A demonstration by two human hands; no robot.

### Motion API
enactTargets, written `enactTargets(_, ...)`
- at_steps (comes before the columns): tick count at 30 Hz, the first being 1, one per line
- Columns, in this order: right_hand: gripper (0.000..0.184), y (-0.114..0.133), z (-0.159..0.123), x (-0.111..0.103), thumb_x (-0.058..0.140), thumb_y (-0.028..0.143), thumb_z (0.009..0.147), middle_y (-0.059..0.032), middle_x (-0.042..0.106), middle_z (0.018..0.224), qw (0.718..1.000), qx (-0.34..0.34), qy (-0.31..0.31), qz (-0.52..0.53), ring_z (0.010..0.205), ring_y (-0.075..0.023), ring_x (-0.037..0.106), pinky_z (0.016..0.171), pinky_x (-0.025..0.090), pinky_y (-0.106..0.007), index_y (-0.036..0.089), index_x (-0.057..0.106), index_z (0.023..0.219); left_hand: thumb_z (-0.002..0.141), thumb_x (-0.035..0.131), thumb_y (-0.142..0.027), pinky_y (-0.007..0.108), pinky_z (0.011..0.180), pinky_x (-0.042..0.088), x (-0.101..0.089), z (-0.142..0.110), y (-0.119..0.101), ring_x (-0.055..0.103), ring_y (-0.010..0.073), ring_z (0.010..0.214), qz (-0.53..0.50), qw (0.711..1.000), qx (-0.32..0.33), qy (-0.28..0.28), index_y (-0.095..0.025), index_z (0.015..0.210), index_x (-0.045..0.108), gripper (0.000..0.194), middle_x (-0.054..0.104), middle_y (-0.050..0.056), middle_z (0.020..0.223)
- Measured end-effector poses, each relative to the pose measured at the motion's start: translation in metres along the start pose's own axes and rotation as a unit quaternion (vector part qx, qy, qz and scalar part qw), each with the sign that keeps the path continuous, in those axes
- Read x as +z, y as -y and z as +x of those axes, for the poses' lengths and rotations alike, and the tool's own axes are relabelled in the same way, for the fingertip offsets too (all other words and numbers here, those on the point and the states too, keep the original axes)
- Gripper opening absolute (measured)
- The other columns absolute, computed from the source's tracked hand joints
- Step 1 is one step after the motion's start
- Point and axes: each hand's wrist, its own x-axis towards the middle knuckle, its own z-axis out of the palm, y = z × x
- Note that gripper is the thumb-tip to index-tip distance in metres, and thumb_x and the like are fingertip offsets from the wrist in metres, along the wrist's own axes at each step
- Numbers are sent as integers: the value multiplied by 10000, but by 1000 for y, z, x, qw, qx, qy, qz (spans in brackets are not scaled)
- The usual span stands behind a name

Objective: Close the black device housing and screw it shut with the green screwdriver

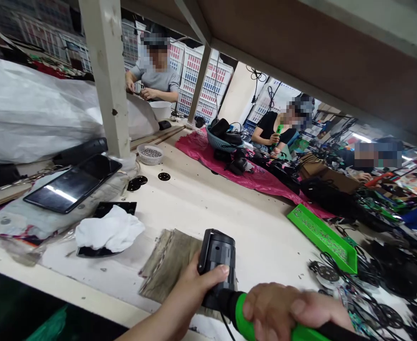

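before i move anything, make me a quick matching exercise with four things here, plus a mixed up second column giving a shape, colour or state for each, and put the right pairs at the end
Things
1. phone
2. tray
3. bowl
4. black device

Descriptions
A. round, with a heap of small grey bits in it
B. gripped by the left hand
C. lying with its glossy dark screen facing up
D. bright green and long, with small pieces scattered inside

Right pairs: 1-C, 2-D, 3-A, 4-B
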Motion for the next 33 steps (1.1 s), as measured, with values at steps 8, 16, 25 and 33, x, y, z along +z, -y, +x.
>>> enactTargets(8, 166, -3, 13, 8, 525, 469, 881, 77, 565, 414, 996, -64, -27, 61, 321, -151, 523, 434, 491, -285, 353, 619, 954, 635, 744, -384, 284, 724, 465, 0, -5, 2, 643, 208, 801, -21, 1000, 7, -4, -152, 1032, 636, 473, 717, 30, 817)
enactTargets(16, 526, 14, -10, -7, 444, 559, 874, 35, 391, 276, 994, 16, -111, -6, 260, -161, 434, 352, 439, -314, 286, 565, 441, 653, 743, -432, 320, 748, 497, -12, 0, 1, 662, 261, 947, -37, 998, -44, 0, -171, 1129, 585, 565, 744, 83, 985)
enactTargets(25, 203, 19, 2, 14, 549, 459, 887, 58, 639, 571, 968, -50, -235, 76, 510, -117, 591, 565, 524, -266, 306, 651, 973, 663, 742, -457, 318, 756, 500, -11, 0, 6, 657, 247, 922, -35, 999, -24, -19, -174, 1124, 592, 561, 741, 70, 960)
enactTargets(33, 439, 10, 7, 29, 669, 659, 676, 69, 528, 532, 948, -74, -288, 112, 465, -97, 480, 516, 478, -232, 267, 647, 872, 669, 745, -411, 298, 729, 507, -5, -1, 5, 661, 225, 862, -27, 998, -11, -55, -163, 975, 661, 404, 735, 37, 808)
